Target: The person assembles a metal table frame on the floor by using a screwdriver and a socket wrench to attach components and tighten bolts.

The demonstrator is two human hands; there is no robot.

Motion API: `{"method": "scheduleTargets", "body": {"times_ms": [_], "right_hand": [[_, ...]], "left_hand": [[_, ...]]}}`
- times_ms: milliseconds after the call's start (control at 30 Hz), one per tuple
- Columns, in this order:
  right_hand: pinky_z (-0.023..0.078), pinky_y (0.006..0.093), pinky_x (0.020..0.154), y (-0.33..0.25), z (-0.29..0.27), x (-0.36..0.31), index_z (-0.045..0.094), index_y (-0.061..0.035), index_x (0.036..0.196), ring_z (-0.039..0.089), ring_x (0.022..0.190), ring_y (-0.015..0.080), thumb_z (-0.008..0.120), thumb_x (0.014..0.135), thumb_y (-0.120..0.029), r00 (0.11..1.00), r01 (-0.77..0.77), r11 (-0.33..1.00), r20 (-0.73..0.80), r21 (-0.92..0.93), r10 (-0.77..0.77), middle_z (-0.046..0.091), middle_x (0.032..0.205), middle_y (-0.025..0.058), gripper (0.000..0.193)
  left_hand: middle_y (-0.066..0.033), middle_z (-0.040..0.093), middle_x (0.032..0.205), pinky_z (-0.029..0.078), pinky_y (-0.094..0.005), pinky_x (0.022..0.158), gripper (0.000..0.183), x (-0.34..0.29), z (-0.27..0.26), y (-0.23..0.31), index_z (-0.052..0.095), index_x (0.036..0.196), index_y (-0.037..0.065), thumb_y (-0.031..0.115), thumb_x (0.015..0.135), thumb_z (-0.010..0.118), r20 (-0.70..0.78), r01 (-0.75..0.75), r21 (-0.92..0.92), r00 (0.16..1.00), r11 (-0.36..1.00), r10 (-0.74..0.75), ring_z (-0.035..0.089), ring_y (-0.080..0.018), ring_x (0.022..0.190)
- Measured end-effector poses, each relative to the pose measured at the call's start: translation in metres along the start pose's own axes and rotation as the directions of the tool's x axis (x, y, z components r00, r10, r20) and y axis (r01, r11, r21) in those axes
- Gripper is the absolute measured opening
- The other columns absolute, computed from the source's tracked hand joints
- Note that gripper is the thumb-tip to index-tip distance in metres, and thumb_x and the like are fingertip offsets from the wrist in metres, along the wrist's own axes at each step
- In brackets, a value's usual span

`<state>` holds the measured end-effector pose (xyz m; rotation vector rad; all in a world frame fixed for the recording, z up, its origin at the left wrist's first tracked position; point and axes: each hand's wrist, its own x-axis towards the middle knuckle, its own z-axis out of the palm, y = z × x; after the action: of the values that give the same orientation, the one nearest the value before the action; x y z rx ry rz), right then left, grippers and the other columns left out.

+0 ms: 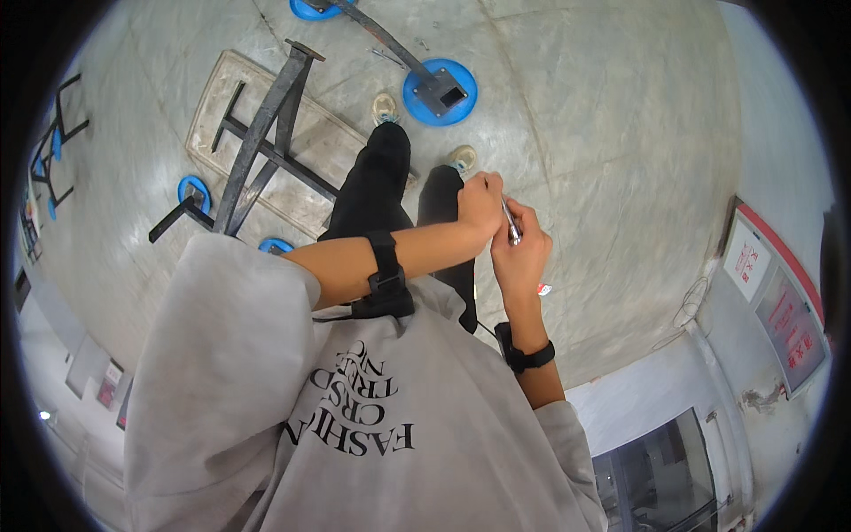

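Observation:
A slim, shiny metal tool (511, 223) is held between my two hands in front of my right knee; its exact kind is not clear. My left hand (481, 207) is closed round its far end, with the fingers mostly turned away from view. At the near end, my right hand (523, 252) is closed too, its thumb and fingers against the metal. Beyond my feet lies a round blue seat (463, 71) with a metal plate and a dark bar on it. Several small metal pieces (422, 44) are on the floor beside that seat.
Left of my legs, a dark metal frame (253, 142) with slanted legs stands over a pale board (217, 97). Another blue seat (192, 190) is farther left. Along the right wall hang a red-edged panel (784, 297) and a pipe (720, 372).

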<state>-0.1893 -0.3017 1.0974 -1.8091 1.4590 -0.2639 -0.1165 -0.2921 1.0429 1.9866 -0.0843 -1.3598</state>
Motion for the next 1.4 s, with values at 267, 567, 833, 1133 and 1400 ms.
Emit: {"method": "scheduleTargets", "body": {"times_ms": [267, 567, 833, 1133, 1400], "right_hand": [[0.040, 0.0287, 0.045, 0.032, -0.025, 0.008, 0.057, -0.0011, 0.086, 0.053, 0.046, 0.0201, 0.058, 0.075, -0.005, 0.980, 0.071, 0.997, 0.183, 0.034, -0.076, 0.056, 0.058, 0.0128, 0.013], [0.035, 0.0220, 0.048, 0.082, -0.069, 0.014, 0.059, 0.0012, 0.083, 0.043, 0.051, 0.0075, 0.060, 0.074, -0.004, 0.791, -0.066, 0.967, 0.603, 0.248, -0.100, 0.053, 0.058, 0.0044, 0.011], [0.029, 0.0211, 0.048, 0.125, -0.095, -0.027, 0.059, -0.0001, 0.084, 0.035, 0.055, 0.0030, 0.059, 0.075, -0.003, 0.814, -0.289, 0.901, 0.579, 0.324, 0.053, 0.047, 0.058, -0.0032, 0.010], [0.031, 0.0224, 0.046, 0.116, -0.104, -0.055, 0.059, 0.0002, 0.084, 0.037, 0.051, 0.0055, 0.060, 0.073, -0.002, 0.871, -0.201, 0.905, 0.492, 0.375, -0.010, 0.048, 0.055, 0.0008, 0.011], [0.029, 0.0228, 0.045, 0.092, -0.129, -0.059, 0.058, 0.0008, 0.083, 0.035, 0.047, 0.0067, 0.060, 0.074, -0.003, 0.982, -0.045, 0.963, 0.190, 0.265, -0.006, 0.044, 0.050, 0.0012, 0.011]], "left_hand": [[-0.0094, 0.053, 0.063, 0.038, -0.0290, 0.052, 0.028, -0.010, 0.005, -0.011, 0.053, 0.070, -0.002, 0.021, 0.082, 0.042, 0.050, 0.067, -0.237, 0.997, 0.969, -0.057, 0.049, -0.0145, 0.056], [-0.0097, 0.049, 0.048, 0.039, -0.0298, 0.050, 0.035, -0.025, 0.014, -0.061, 0.056, 0.062, -0.003, 0.029, 0.074, 0.052, 0.317, 0.011, 0.120, 0.947, 0.993, -0.049, 0.050, -0.0145, 0.047], [-0.0028, 0.046, 0.048, 0.037, -0.0228, 0.040, 0.040, -0.024, 0.039, -0.068, 0.050, 0.052, 0.001, 0.029, 0.082, 0.046, 0.663, 0.013, 0.324, 0.710, 0.946, -0.238, 0.042, -0.0096, 0.039], [-0.0084, 0.051, 0.045, 0.040, -0.0267, 0.041, 0.038, -0.039, 0.032, -0.041, 0.054, 0.053, -0.002, 0.024, 0.078, 0.046, 0.750, -0.253, 0.403, 0.641, 0.880, -0.160, 0.049, -0.0148, 0.037], [-0.0118, 0.058, 0.057, 0.044, -0.0328, 0.048, 0.032, -0.047, 0.055, 0.011, 0.057, 0.060, -0.001, 0.021, 0.078, 0.044, 0.882, -0.664, 0.276, 0.462, 0.695, 0.091, 0.055, -0.0245, 0.048]]}}
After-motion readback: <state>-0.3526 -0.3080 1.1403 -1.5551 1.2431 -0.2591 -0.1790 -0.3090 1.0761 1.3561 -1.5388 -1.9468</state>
